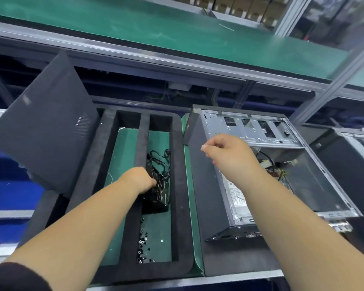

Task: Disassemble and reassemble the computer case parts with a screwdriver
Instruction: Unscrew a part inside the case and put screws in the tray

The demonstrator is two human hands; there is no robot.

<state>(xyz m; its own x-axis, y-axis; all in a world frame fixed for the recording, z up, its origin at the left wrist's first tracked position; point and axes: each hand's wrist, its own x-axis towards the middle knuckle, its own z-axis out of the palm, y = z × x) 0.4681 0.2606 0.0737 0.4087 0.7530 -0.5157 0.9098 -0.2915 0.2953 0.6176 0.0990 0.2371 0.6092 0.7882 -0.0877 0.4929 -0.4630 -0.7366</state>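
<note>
Green bench mat (192, 206), foam tray (181, 185), left hand (139, 179) gripping black part (158, 198), right hand (229, 152) loosely curled, empty

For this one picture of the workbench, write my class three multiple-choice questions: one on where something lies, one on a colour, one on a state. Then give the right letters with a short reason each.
1. Where do the loose screws lie?
A. In the foam tray's near right slot
B. Inside the computer case
C. On the upper shelf

2. What colour is the mat under the foam tray?
A. Red
B. Green
C. Yellow

3. How is the computer case now?
A. Closed on all sides
B. Wrapped in plastic
C. Open, side panel off

Answers:
1 A: the screws are scattered in the slot, nearer than the black part gripped by the left hand.
2 B: green shows through the tray slots.
3 C: its metal frame and inner wiring are exposed beyond the right hand, while a dark panel leans at the left.
</note>
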